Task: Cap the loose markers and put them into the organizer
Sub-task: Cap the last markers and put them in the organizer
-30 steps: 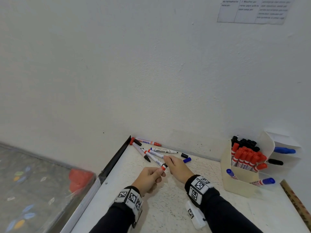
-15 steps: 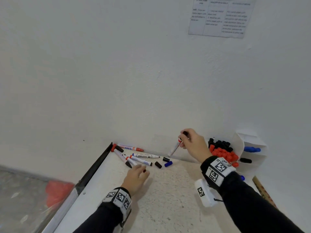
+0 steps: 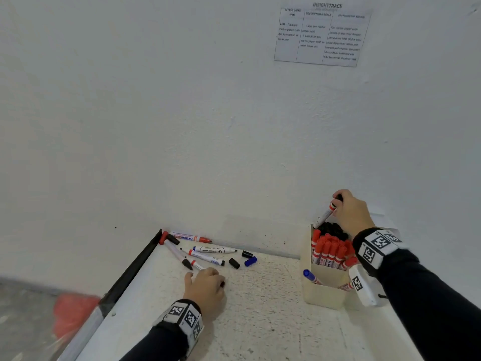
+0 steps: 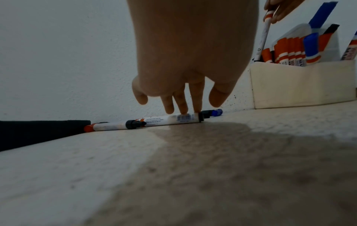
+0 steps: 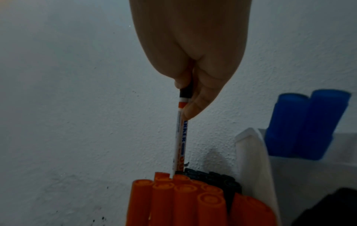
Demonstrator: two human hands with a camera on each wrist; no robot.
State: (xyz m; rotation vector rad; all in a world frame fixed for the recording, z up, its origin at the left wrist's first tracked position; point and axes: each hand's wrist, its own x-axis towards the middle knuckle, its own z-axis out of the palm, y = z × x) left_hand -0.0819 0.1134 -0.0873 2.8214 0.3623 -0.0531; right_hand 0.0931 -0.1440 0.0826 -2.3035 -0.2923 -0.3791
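Note:
My right hand [image 3: 336, 204] pinches a white marker [image 3: 324, 217] by its black-capped top, just above the red band. The marker [image 5: 180, 137] hangs nearly upright, and its lower end enters the cream organizer [image 3: 322, 293] among the black caps at the back. My left hand [image 3: 205, 276] lies palm down on the table with straight fingers. Its fingertips [image 4: 183, 109] touch the barrel of a loose marker [image 4: 170, 120]. Several loose markers [image 3: 205, 257] lie by the wall. Two black caps [image 3: 234, 263] and a blue cap [image 3: 250, 261] lie beside them.
Red-capped markers [image 3: 330, 251] fill the organizer's front half, and blue markers [image 5: 307, 122] stand in a white side compartment [image 5: 251, 152]. The wall runs close behind everything. A black strip [image 3: 135, 267] borders the table's left edge. A printed sheet [image 3: 321, 36] hangs on the wall.
My right hand has carried the capped marker from the left hand up and right to the organizer. The left hand let go of it and now rests by the loose markers.

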